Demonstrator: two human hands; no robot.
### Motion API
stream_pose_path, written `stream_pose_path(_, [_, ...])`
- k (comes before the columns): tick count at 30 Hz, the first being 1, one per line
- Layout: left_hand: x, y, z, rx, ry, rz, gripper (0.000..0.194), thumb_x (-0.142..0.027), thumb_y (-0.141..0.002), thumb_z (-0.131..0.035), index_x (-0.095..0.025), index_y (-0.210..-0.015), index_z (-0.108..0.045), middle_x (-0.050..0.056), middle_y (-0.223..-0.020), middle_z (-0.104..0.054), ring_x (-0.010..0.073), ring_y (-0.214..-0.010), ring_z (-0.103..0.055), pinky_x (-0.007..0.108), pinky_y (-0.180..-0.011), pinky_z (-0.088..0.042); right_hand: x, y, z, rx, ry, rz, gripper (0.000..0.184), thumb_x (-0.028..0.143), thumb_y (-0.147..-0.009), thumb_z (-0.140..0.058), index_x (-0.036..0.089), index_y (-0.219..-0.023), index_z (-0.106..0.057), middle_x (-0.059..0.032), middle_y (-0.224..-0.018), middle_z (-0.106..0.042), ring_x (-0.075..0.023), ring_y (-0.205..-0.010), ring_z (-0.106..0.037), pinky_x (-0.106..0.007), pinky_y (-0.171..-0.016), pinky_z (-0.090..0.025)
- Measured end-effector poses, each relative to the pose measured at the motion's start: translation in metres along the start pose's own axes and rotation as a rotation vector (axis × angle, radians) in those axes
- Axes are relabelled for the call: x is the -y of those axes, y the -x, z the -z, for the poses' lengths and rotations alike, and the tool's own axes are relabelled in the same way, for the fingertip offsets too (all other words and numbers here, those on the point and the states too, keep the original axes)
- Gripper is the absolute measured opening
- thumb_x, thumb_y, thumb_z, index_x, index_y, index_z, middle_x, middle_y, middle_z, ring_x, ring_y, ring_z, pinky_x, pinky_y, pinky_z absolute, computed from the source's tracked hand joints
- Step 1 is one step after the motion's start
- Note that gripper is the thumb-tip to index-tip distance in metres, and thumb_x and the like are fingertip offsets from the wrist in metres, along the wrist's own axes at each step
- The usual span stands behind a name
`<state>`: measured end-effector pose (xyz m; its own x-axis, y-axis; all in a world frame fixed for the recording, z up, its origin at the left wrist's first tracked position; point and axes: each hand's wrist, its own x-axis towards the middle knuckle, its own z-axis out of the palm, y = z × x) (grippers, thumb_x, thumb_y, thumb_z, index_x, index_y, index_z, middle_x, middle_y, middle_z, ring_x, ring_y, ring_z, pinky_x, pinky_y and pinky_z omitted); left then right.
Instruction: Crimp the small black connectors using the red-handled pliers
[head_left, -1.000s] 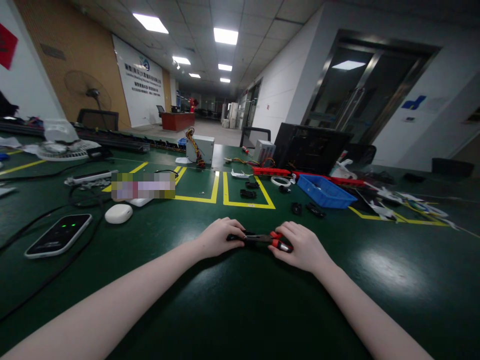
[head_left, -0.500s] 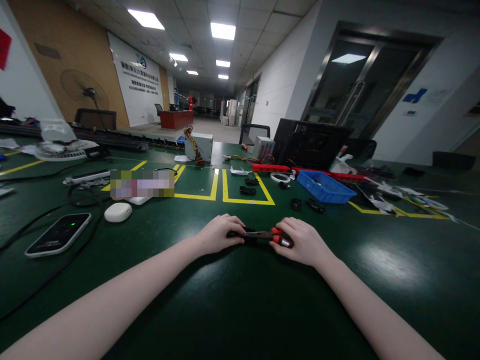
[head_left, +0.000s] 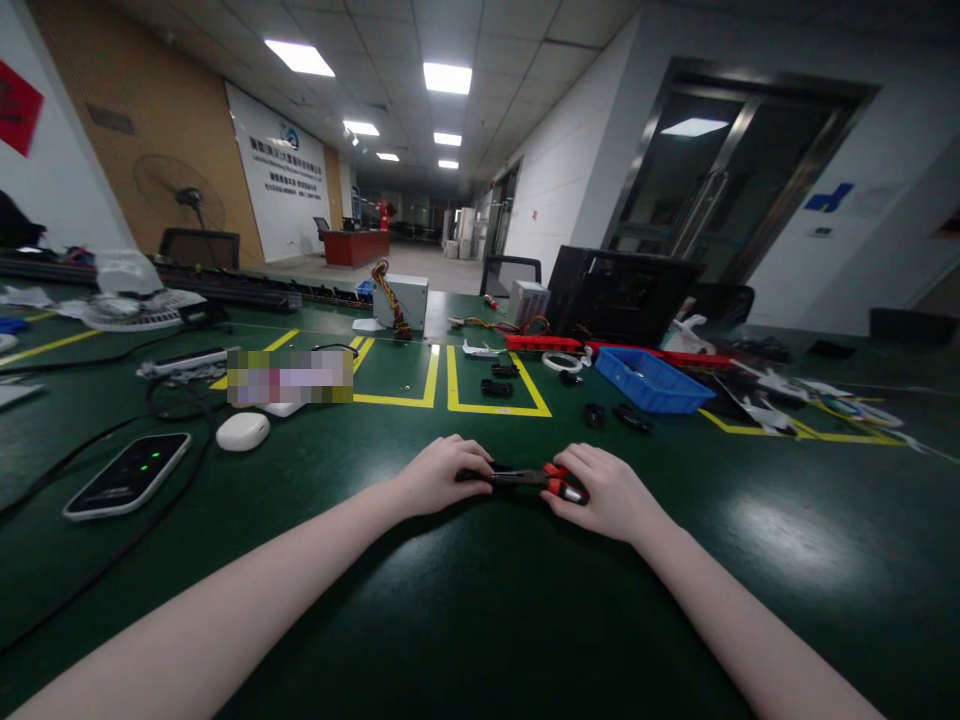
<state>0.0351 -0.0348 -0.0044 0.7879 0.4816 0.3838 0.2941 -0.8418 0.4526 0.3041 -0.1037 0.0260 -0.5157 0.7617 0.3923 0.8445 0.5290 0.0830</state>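
My right hand (head_left: 604, 490) is closed round the red-and-black handles of a pair of long-nose pliers (head_left: 534, 477). Their jaws point left, toward my left hand (head_left: 446, 474). Between the left thumb and fingers is a small black part (head_left: 472, 474), whose kind I cannot make out. The pliers' tip meets this part at my left fingertips; whether the jaws grip it is too small to tell. Both hands rest low over the green table. Beyond them, black pieces (head_left: 496, 388) lie inside a yellow taped square, and more black pieces (head_left: 631, 417) lie to its right.
A blue tray (head_left: 652, 385) stands right of the taped square, near a white cable coil (head_left: 561, 362). On the left are a phone-like device (head_left: 129, 476), a white rounded case (head_left: 243, 431) and black cables. Farther back stand a power supply unit (head_left: 405, 305) and a black computer case (head_left: 622, 300).
The view has tilted slightly, so everything sits a little lower in the picture. Both hands keep their hold, with the pliers in nearly the same place. A second green light shows on the phone-like device.
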Motion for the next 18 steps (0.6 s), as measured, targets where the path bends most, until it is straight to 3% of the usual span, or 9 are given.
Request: stream_pose_path(18, [-0.0042, 0.0001, 0.0031, 0.008, 0.0, 0.029, 0.016, -0.029, -0.088, -0.066, -0.022, -0.102, -0.07, 0.003, -0.113, -0.067, 0.0202, -0.098, -0.06, 0.034, -0.089, -0.044, -0.0017, 0.0003, 0.0044, -0.041, 0.046, 0.025, 0.026, 0.043, -0.082, -0.06, 0.019, -0.09, -0.061, -0.0068, -0.083, -0.064, -0.0192, -0.073, -0.059, -0.031, -0.064, -0.044])
